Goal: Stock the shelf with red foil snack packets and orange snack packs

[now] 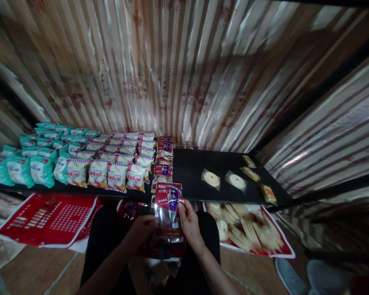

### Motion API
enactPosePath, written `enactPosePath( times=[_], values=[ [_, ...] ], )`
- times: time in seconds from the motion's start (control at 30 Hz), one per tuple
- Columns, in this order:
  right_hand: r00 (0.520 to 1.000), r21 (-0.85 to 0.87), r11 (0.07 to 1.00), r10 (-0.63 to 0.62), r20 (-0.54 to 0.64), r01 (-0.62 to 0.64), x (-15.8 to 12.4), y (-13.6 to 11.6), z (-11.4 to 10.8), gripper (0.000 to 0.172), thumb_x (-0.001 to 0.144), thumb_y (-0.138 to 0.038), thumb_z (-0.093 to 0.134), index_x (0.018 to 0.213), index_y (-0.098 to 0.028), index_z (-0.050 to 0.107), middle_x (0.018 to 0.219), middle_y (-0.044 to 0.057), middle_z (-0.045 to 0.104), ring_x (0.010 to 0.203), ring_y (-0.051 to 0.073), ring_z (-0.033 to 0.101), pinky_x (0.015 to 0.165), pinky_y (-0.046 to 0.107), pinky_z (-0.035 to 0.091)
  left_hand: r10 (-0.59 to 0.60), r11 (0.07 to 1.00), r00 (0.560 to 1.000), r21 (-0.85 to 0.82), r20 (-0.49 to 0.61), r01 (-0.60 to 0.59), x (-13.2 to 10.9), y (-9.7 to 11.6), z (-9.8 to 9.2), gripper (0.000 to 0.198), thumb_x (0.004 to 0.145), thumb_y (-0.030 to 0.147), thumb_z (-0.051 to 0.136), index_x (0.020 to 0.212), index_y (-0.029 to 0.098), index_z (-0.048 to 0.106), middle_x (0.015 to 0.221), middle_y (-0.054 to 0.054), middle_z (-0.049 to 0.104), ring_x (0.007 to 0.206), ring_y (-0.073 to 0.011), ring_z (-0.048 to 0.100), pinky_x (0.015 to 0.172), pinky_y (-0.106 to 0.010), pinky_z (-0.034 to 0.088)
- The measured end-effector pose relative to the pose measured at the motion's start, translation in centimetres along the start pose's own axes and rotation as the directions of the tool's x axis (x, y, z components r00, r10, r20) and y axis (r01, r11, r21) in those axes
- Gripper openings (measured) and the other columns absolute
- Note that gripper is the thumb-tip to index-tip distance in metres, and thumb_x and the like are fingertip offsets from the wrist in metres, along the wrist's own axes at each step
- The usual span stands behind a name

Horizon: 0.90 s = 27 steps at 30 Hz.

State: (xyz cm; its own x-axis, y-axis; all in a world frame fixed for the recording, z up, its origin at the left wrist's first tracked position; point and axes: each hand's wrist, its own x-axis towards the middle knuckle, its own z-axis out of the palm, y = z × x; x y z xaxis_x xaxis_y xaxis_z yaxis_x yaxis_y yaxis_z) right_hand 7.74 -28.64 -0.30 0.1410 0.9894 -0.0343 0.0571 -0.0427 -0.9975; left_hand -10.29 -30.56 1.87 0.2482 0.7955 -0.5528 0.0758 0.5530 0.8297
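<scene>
Over my lap, a red and clear snack packet point(168, 211) is held up with its printed front facing me. My right hand point(189, 223) pinches its right edge, the thumb lying on the front. My left hand point(144, 229) is closed at the packet's lower left edge, its fingertips partly hidden. Beneath it, more red packets point(172, 250) rest on my lap, and another dark red shiny bundle point(132, 211) lies left of them. Directly ahead, a column of matching red packets point(163, 169) runs back along the black shelf point(187, 172).
White-and-red snack bags point(117, 176) and teal bags point(43, 170) stand in rows on the left. Two round wrapped cakes point(211, 179) and several yellow packets point(268, 194) lie right. Below are a red bag point(49, 219) and an open bag of wrapped cakes point(249, 225). A shoe point(290, 276) shows lower right.
</scene>
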Motion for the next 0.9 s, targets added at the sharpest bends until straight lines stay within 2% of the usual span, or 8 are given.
enactPosePath(
  times=[0.13, 0.2, 0.27, 0.4, 0.63, 0.73, 0.8, 0.9],
  values=[
    [0.999, 0.07, 0.997, 0.017, -0.041, -0.015, 1.8, -0.4, -0.3, 0.039, 0.078, -0.058, 0.054, 0.088, -0.02, 0.056, 0.063, -0.004, 0.048, 0.054, 0.011, 0.042, 0.05, 0.021, 0.037, 0.311, 0.883, 0.948, 0.387, -0.061, -0.265, 1.6, 1.9, 0.4, 0.027, 0.075, 0.032, 0.049, 0.051, 0.019, 0.049, 0.05, 0.003, 0.048, 0.051, -0.0124, 0.047, 0.052, -0.024, 0.033],
    [0.997, 0.121, 0.992, 0.049, -0.064, -0.041, 3.0, -0.5, -0.3, 0.044, 0.076, -0.059, 0.056, 0.096, -0.02, 0.055, 0.058, -0.006, 0.046, 0.05, 0.01, 0.04, 0.047, 0.021, 0.036, 0.393, 0.832, 0.909, 0.474, -0.136, -0.288, 2.6, 2.8, 0.8, 0.025, 0.074, 0.029, 0.05, 0.052, 0.018, 0.052, 0.061, 0.001, 0.053, 0.063, -0.0138, 0.051, 0.061, -0.024, 0.036],
    [0.994, 0.149, 0.987, 0.069, -0.089, -0.056, 4.3, -0.6, -0.4, 0.05, 0.073, -0.061, 0.058, 0.101, -0.019, 0.054, 0.053, -0.009, 0.041, 0.045, 0.009, 0.037, 0.043, 0.02, 0.033, 0.407, 0.819, 0.894, 0.508, -0.187, -0.267, 3.7, 3.6, 1.2, 0.022, 0.075, 0.027, 0.051, 0.056, 0.018, 0.056, 0.067, 0.0, 0.056, 0.067, -0.0142, 0.052, 0.063, -0.023, 0.036],
    [0.989, 0.165, 0.986, 0.06, -0.136, -0.037, 7.2, -0.5, -0.5, 0.055, 0.069, -0.062, 0.061, 0.102, -0.019, 0.054, 0.049, -0.011, 0.036, 0.042, 0.007, 0.034, 0.041, 0.02, 0.028, 0.369, 0.842, 0.905, 0.487, -0.209, -0.231, 6.0, 5.0, 2.1, 0.021, 0.08, 0.027, 0.049, 0.063, 0.018, 0.058, 0.063, 0.002, 0.057, 0.063, -0.013, 0.052, 0.059, -0.021, 0.034],
    [0.994, 0.233, 0.972, 0.066, -0.087, -0.044, 12.0, -0.6, 0.0, 0.06, 0.063, -0.06, 0.067, 0.106, -0.02, 0.051, 0.057, -0.005, 0.055, 0.044, 0.01, 0.046, 0.044, 0.022, 0.037, 0.328, 0.856, 0.875, 0.505, -0.356, -0.115, 9.8, 7.3, 2.6, 0.016, 0.082, 0.022, 0.048, 0.074, 0.019, 0.062, 0.072, -0.002, 0.064, 0.071, -0.0156, 0.058, 0.064, -0.023, 0.036],
    [0.992, 0.256, 0.966, 0.058, -0.109, -0.028, 13.9, -0.7, 0.6, 0.061, 0.06, -0.059, 0.069, 0.104, -0.021, 0.051, 0.06, -0.004, 0.058, 0.045, 0.01, 0.047, 0.043, 0.022, 0.037, 0.318, 0.866, 0.861, 0.49, -0.396, -0.095, 11.0, 8.3, 2.5, 0.018, 0.082, 0.025, 0.05, 0.091, 0.02, 0.064, 0.086, -0.005, 0.068, 0.082, -0.0188, 0.061, 0.07, -0.025, 0.039],
    [0.99, 0.269, 0.963, 0.06, -0.128, -0.023, 15.3, -0.6, 1.0, 0.06, 0.06, -0.057, 0.069, 0.104, -0.021, 0.051, 0.058, -0.006, 0.056, 0.044, 0.01, 0.046, 0.043, 0.022, 0.037, 0.32, 0.871, 0.847, 0.483, -0.424, -0.088, 11.6, 8.8, 2.6, 0.029, 0.084, 0.028, 0.049, 0.109, 0.02, 0.06, 0.1, -0.008, 0.068, 0.093, -0.0217, 0.061, 0.077, -0.027, 0.041],
    [0.989, 0.271, 0.962, 0.074, -0.129, -0.037, 17.3, -0.3, 1.6, 0.057, 0.061, -0.052, 0.068, 0.106, -0.021, 0.051, 0.057, -0.006, 0.056, 0.044, 0.01, 0.048, 0.044, 0.022, 0.039, 0.422, 0.813, 0.796, 0.57, -0.434, -0.12, 12.2, 9.1, 2.9, 0.045, 0.083, 0.025, 0.049, 0.127, 0.015, 0.05, 0.124, -0.014, 0.059, 0.115, -0.0255, 0.053, 0.093, -0.033, 0.039]
  ],
)
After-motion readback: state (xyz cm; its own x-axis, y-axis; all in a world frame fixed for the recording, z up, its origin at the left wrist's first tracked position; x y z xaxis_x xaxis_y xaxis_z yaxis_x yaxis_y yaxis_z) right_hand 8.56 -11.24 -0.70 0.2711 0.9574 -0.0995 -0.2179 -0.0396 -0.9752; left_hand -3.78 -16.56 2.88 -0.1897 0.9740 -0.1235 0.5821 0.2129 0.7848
